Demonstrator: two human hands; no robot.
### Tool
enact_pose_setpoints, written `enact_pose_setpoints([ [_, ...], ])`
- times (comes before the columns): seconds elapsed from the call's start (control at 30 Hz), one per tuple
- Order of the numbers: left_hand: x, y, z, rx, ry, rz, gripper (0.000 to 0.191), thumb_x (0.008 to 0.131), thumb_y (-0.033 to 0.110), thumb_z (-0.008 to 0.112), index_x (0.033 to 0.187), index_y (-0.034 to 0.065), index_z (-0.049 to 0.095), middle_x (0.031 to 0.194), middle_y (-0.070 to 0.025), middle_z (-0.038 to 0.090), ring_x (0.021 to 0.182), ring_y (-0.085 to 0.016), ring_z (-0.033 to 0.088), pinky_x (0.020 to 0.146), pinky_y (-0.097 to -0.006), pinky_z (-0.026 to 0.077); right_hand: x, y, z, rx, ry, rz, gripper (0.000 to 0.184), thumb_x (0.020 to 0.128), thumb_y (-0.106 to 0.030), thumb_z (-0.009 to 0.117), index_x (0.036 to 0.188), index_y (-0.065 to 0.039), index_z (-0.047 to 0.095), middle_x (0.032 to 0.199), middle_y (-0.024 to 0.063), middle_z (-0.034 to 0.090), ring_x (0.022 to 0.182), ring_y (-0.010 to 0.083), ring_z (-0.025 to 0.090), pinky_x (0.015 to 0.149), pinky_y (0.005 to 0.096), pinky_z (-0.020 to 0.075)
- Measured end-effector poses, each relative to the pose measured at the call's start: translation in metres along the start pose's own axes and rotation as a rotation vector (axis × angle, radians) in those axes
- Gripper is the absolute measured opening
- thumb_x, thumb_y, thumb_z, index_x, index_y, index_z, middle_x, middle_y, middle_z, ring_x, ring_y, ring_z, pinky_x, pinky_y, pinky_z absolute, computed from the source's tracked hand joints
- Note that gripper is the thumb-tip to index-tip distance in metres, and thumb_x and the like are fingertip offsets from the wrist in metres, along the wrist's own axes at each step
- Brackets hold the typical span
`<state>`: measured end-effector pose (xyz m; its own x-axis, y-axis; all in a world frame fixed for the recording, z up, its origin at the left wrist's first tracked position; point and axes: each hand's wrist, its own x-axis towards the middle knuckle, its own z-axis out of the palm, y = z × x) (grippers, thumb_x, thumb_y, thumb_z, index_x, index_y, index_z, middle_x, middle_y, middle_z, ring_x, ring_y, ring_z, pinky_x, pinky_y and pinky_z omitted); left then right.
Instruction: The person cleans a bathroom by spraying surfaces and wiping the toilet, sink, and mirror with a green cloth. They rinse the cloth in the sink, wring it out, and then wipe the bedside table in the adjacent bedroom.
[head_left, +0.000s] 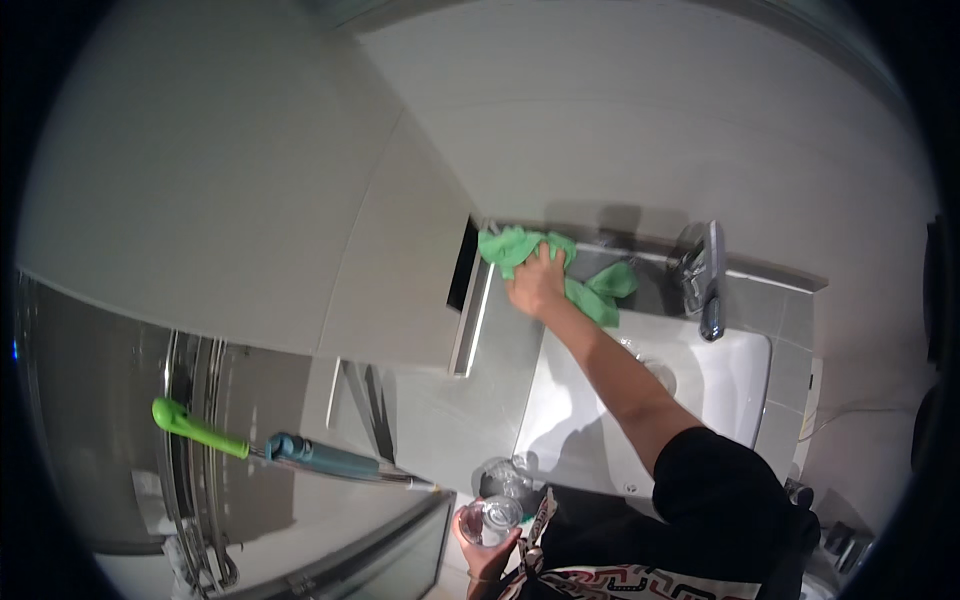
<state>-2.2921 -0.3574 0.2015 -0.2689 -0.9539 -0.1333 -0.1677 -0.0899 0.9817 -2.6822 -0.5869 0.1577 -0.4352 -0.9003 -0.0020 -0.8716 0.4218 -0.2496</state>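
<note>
My right hand (536, 285) presses a bunched green cloth (517, 247) onto the grey tiled counter's back left corner, beside the wall. A loose part of the cloth hangs towards the rim of the white sink (555, 375). At the lower edge my left hand (487, 551) holds a clear glass or plastic cup (495, 517), its round opening facing up. Just above this cup another clear, transparent object (506, 478) shows on the counter; its exact shape is unclear. My right forearm reaches across the sink.
A chrome faucet (709, 292) stands behind the sink. At left, a light green handle (199, 431) and a blue-green tool handle (322, 455) lie across a metal rail (169, 367). A pale cabinet or wall panel (405, 285) borders the counter's left side. A glass panel (397, 555) stands below.
</note>
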Motion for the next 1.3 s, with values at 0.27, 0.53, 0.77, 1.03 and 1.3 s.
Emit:
enact_pose_setpoints([
  [0.27, -0.003, 0.002, -0.042, 0.238, 0.19, 0.176, 0.094, 0.059, 0.011, 0.085, 0.132, 0.0008, 0.026, 0.122, -0.0168, 0.048, 0.111, -0.026, 0.05, 0.098, -0.0393, 0.04, -0.136, -0.077, 0.021, 0.11, -0.133, -0.394, 0.042, 0.079, -0.034, 0.056, 0.109, -0.008, 0.065, 0.113, 0.0116, 0.061, 0.119, 0.0307, 0.042, 0.103, 0.0582, 0.0217],
  [0.53, 0.067, 0.029, -0.066, 0.271, 0.085, 0.326, 0.087, 0.056, 0.018, 0.085, 0.127, 0.0009, 0.037, 0.132, -0.0219, 0.044, 0.106, -0.026, 0.055, 0.09, -0.037, 0.048, -0.144, -0.199, 0.067, -0.032, -0.163, -0.645, 0.036, 0.088, -0.037, 0.046, 0.11, -0.016, 0.066, 0.119, 0.0025, 0.059, 0.122, 0.0247, 0.039, 0.103, 0.0493, 0.0228],
  [0.77, 0.127, 0.03, -0.112, 0.549, -0.018, 0.293, 0.085, 0.051, 0.02, 0.085, 0.122, 0.0035, 0.041, 0.144, -0.0277, 0.031, 0.11, -0.031, 0.059, 0.087, -0.036, 0.051, -0.046, -0.338, 0.076, -0.097, -0.097, -0.481, 0.031, 0.086, -0.031, 0.051, 0.108, -0.014, 0.065, 0.113, 0.0018, 0.059, 0.113, 0.0246, 0.043, 0.092, 0.0494, 0.0287],
  [1.03, 0.137, 0.025, -0.164, 0.563, -0.35, 0.331, 0.081, 0.055, 0.02, 0.085, 0.124, 0.0042, 0.044, 0.13, -0.0189, 0.049, 0.137, -0.034, 0.031, 0.102, -0.0398, 0.04, -0.096, -0.324, 0.108, -0.144, -0.021, -0.793, 0.037, 0.079, -0.041, 0.055, 0.103, -0.016, 0.07, 0.11, 0.01, 0.064, 0.128, 0.0371, 0.037, 0.102, 0.0688, 0.0137],
  [1.3, 0.129, 0.023, -0.153, 0.496, -0.265, 0.459, 0.085, 0.056, 0.016, 0.083, 0.128, 0.0007, 0.04, 0.144, -0.0231, 0.032, 0.133, -0.034, 0.034, 0.107, -0.0396, 0.033, -0.308, -0.188, 0.049, 0.181, 0.187, -0.223, 0.061, 0.079, -0.044, 0.059, 0.131, -0.014, 0.051, 0.14, 0.0157, 0.042, 0.132, 0.0481, 0.025, 0.096, 0.0753, 0.0148],
])
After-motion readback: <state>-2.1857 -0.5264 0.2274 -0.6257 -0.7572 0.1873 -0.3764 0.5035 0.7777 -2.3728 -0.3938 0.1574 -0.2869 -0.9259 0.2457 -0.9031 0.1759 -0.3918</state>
